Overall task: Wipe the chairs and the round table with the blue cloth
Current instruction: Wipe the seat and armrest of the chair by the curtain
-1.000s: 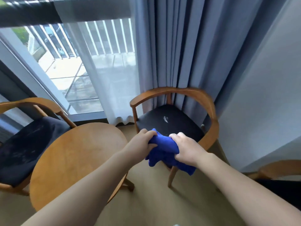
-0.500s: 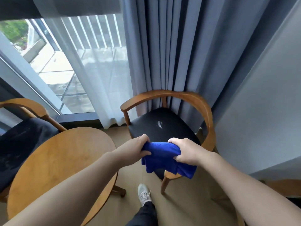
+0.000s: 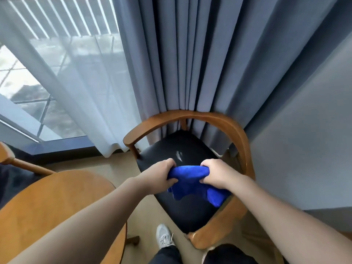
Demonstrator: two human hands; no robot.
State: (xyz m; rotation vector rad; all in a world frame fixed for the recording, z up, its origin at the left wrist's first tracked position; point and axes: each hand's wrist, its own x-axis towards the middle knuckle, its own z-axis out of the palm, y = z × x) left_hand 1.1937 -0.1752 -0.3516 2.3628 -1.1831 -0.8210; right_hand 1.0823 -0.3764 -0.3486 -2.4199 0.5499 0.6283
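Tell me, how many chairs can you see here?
2. The black-seated chair stands ahead by the curtain; a second chair shows only partly at the left edge, beside the round table. More may be out of view.

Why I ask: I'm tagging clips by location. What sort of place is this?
Likely a hotel room or flat's sitting corner: a curved wooden armchair and round wooden table beside a large window hung with a sheer curtain and grey-blue curtains.

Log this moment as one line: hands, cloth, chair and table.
left hand: grips blue cloth | right hand: grips blue cloth | blue cloth: bunched over chair seat, contact unclear | round table: no hand on it
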